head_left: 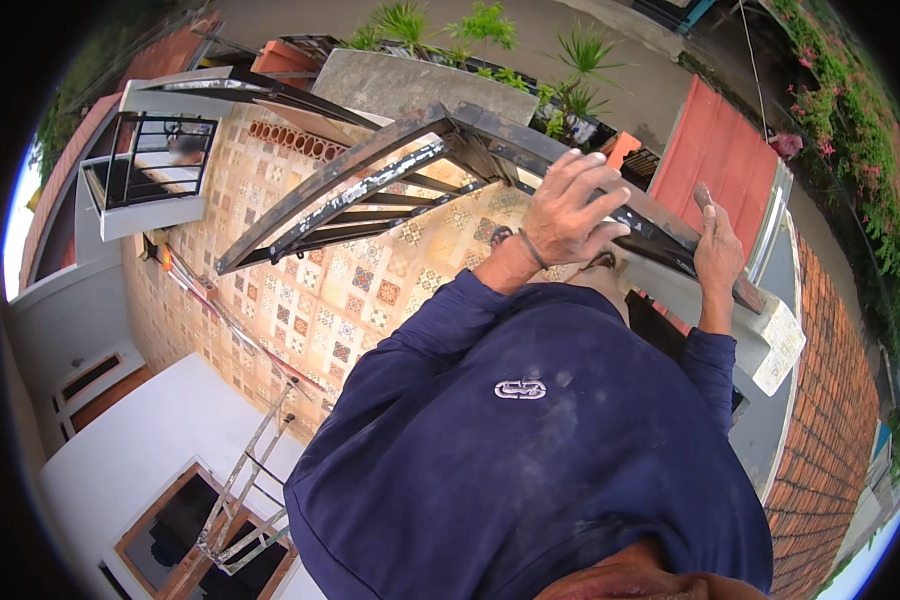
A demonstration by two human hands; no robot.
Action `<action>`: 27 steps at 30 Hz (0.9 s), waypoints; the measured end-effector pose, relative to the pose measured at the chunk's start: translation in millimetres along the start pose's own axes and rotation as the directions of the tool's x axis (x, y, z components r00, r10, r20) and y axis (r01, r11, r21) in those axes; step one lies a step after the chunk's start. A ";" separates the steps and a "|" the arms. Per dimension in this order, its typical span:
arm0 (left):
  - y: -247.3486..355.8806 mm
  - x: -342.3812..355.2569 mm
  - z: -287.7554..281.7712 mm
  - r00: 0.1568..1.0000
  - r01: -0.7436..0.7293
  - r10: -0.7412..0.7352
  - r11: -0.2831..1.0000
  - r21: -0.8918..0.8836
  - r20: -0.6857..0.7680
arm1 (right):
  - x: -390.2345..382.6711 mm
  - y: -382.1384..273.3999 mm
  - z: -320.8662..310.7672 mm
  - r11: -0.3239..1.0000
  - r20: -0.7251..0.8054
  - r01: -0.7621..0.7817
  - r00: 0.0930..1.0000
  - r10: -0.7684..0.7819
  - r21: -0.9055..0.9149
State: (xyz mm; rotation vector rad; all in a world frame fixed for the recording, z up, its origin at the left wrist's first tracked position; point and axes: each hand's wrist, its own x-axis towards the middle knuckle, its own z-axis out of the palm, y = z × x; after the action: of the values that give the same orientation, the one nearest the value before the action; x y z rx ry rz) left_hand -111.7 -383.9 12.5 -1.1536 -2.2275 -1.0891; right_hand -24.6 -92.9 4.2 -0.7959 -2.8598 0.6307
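Observation:
A dark steel frame [425,160] with rust and patches of white paint spans the upper middle, with several thin bars inside it. My left hand [575,210] is over its right-hand beam, fingers bent but spread apart, a dark band round the wrist. Just beyond those fingertips an orange piece [622,150] stands up behind the beam; I cannot make out its kind. Farther right, my right hand [718,255] is closed round the same beam near its end. The undersides of both hands are hidden.
Far below lies a patterned tile floor [370,285]. A metal ladder [255,470] leans at the lower left by a white wall. A balcony with black railing [155,165] stands left. Red metal sheeting [715,150] and a tiled roof [825,380] are right; potted plants [570,100] stand behind.

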 end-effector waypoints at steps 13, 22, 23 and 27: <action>-225.6 -147.2 -259.8 0.607 0.633 -0.761 0.289 0.718 -0.230 | 7.0 18.6 14.3 0.983 -0.130 -0.055 0.991 0.033 -0.177; -243.4 -138.0 -248.4 0.767 0.594 -0.543 0.399 0.699 -0.342 | 9.9 24.6 14.9 0.980 -0.151 -0.042 0.988 0.013 -0.192; -247.0 -134.9 -249.9 0.778 0.579 -0.532 0.401 0.709 -0.335 | 10.1 24.3 14.5 0.981 -0.144 -0.044 0.989 0.017 -0.190; -268.0 -121.0 -253.8 0.820 0.501 -0.517 0.440 0.745 -0.247 | 9.8 24.3 14.0 0.984 -0.153 -0.021 0.988 -0.006 -0.175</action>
State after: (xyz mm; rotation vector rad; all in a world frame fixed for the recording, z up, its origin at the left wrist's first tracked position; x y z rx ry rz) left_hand -260.7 -739.9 -31.6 -0.0728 -2.6790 -0.1103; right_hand -24.5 -74.1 -18.7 -0.8394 -2.7997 0.3036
